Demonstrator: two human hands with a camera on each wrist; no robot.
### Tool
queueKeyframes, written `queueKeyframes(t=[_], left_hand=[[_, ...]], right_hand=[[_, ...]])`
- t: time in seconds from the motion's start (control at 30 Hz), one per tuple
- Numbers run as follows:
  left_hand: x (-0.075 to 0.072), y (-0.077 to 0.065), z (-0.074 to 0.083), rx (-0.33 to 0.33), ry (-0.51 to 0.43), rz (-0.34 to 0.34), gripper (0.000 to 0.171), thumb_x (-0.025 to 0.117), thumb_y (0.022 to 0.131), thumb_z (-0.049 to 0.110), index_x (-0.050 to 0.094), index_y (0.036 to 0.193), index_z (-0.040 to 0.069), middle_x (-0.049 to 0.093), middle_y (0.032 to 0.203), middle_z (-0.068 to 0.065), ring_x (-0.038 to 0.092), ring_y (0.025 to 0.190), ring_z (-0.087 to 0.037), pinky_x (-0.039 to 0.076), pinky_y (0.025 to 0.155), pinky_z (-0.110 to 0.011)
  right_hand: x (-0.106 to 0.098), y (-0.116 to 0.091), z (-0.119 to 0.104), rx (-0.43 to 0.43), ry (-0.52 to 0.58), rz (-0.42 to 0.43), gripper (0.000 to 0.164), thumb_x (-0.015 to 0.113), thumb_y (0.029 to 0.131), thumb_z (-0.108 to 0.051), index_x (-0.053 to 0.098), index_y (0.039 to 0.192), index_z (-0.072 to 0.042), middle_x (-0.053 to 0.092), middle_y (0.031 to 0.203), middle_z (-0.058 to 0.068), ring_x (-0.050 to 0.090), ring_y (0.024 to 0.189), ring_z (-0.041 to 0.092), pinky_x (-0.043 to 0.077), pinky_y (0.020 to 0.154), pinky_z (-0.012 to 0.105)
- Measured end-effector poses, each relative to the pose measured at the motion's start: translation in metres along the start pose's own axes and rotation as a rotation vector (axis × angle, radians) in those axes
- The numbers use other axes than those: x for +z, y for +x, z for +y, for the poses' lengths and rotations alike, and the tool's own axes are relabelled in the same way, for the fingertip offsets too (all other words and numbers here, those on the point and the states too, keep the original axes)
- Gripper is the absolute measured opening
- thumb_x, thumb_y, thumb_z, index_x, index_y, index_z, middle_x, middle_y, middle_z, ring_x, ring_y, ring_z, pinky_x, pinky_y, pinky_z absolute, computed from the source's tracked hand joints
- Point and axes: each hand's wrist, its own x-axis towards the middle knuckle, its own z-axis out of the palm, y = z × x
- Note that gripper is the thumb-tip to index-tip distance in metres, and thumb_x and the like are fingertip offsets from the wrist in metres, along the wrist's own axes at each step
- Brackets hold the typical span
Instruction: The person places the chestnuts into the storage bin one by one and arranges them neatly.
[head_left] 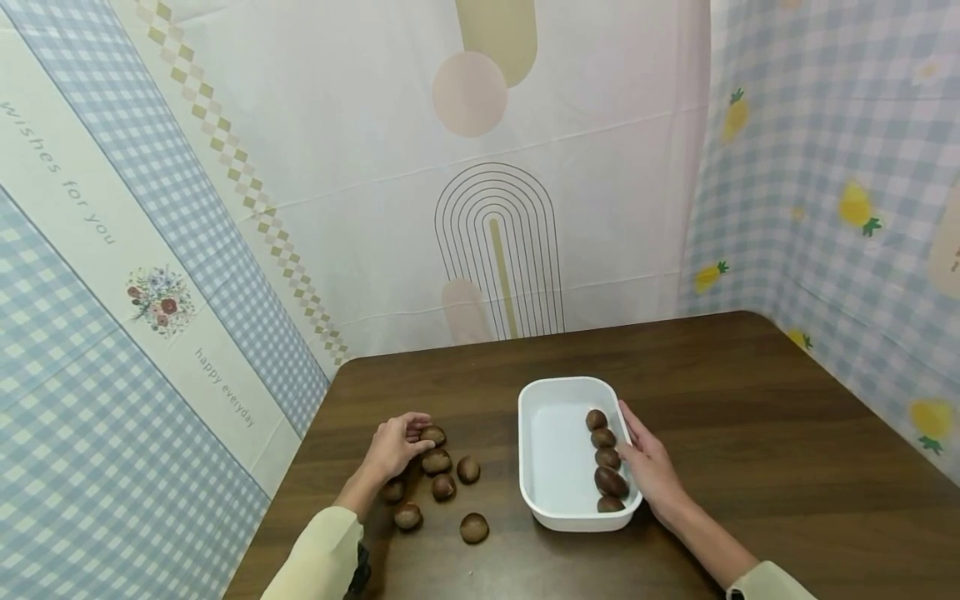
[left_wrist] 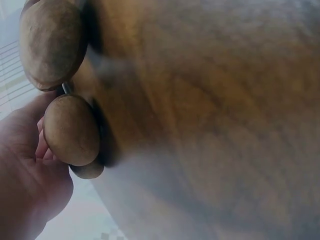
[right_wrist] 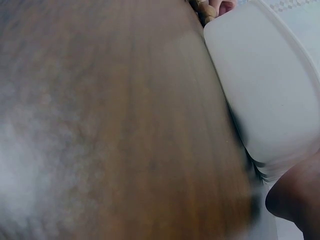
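Note:
Several smooth, rounded brown pieces, whose kind I cannot tell, lie loose on the left of the table. My left hand [head_left: 393, 447] has its thumb and fingers around the farthest brown piece [head_left: 432, 434]. In the left wrist view, nearer pieces partly hide that hand [left_wrist: 30, 175]. My right hand [head_left: 651, 471] grips the right wall of a white rectangular tray [head_left: 551, 521], thumb over the rim and fingers outside. Inside the tray, several brown pieces [head_left: 607, 457] form a row along its right side. The right wrist view shows the tray's outer side [right_wrist: 265, 80].
Beside the left hand lie more brown pieces, among them one close to the front [head_left: 474, 528] and one toward the tray [head_left: 468, 469]. Dark wood covers the tabletop [head_left: 750, 400]. Patterned cloth [head_left: 360, 208] hangs behind the table and at both sides.

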Motion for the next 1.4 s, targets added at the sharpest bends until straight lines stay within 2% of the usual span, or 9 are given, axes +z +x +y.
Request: queueKeyframes(t=[0.13,0.33,0.47,0.67,0.8,1.0,1.1,1.4], left_hand=[[-0.002,0.003,0.004,-0.005,-0.024,-0.002,0.044,0.083,0.092,0.005,0.069,0.133,-0.002,0.074,0.125,-0.015,0.073,0.114,-0.033,0.06,0.097,-0.045],[-0.001,0.015,0.018,0.052,-0.063,0.017,0.046,0.084,0.092,0.01,0.068,0.135,-0.001,0.074,0.127,-0.014,0.073,0.115,-0.031,0.06,0.097,-0.043],[0.004,0.023,0.034,0.079,-0.124,0.018,0.046,0.083,0.094,0.01,0.068,0.136,0.001,0.073,0.129,-0.013,0.071,0.118,-0.031,0.059,0.099,-0.042],[0.019,0.032,0.063,0.12,-0.215,0.03,0.044,0.082,0.093,0.006,0.068,0.135,0.002,0.073,0.129,-0.015,0.07,0.12,-0.03,0.059,0.1,-0.039],[0.028,0.036,0.083,0.171,-0.26,0.019,0.044,0.082,0.093,0.006,0.069,0.134,0.002,0.072,0.13,-0.015,0.07,0.121,-0.03,0.058,0.1,-0.037],[0.042,0.035,0.111,0.247,-0.314,-0.051,0.043,0.082,0.093,0.004,0.068,0.134,0.001,0.072,0.13,-0.016,0.07,0.121,-0.031,0.058,0.1,-0.035],[0.051,0.032,0.124,0.263,-0.329,-0.102,0.045,0.082,0.093,0.004,0.068,0.136,0.0,0.072,0.13,-0.014,0.07,0.121,-0.028,0.058,0.1,-0.031],[0.081,0.025,0.15,0.301,-0.275,-0.239,0.043,0.081,0.093,0.003,0.068,0.134,-0.001,0.073,0.13,-0.012,0.072,0.118,-0.022,0.058,0.099,-0.03]], right_hand=[[0.0,0.0,0.001,0.0,-0.003,0.002,0.07,0.039,0.106,0.007,0.017,0.171,-0.009,0.02,0.174,0.017,0.035,0.149,0.033,0.039,0.095,0.003],[0.0,0.0,0.0,0.001,-0.011,0.006,0.07,0.039,0.106,0.007,0.017,0.171,-0.009,0.02,0.174,0.017,0.034,0.151,0.033,0.037,0.095,0.002],[-0.001,0.001,0.001,-0.003,-0.013,0.004,0.07,0.038,0.106,0.007,0.017,0.171,-0.008,0.019,0.174,0.018,0.03,0.153,0.034,0.036,0.095,0.001],[-0.002,0.003,0.003,-0.027,0.005,-0.012,0.069,0.04,0.107,0.006,0.017,0.171,-0.008,0.023,0.173,0.018,0.033,0.15,0.034,0.041,0.097,0.006],[-0.003,0.004,0.003,-0.03,0.008,-0.016,0.069,0.04,0.107,0.006,0.017,0.171,-0.009,0.023,0.174,0.017,0.033,0.15,0.033,0.041,0.097,0.006],[-0.003,0.005,0.002,-0.018,0.023,-0.016,0.069,0.04,0.107,0.006,0.017,0.171,-0.01,0.023,0.173,0.016,0.036,0.148,0.032,0.042,0.097,0.008],[-0.003,0.005,0.002,-0.016,0.018,-0.017,0.069,0.039,0.108,0.006,0.016,0.171,-0.009,0.021,0.174,0.017,0.033,0.151,0.032,0.04,0.097,0.005],[-0.003,0.005,0.002,-0.013,0.015,-0.009,0.067,0.039,0.108,0.004,0.017,0.171,-0.009,0.023,0.173,0.017,0.035,0.149,0.033,0.04,0.096,0.005]])
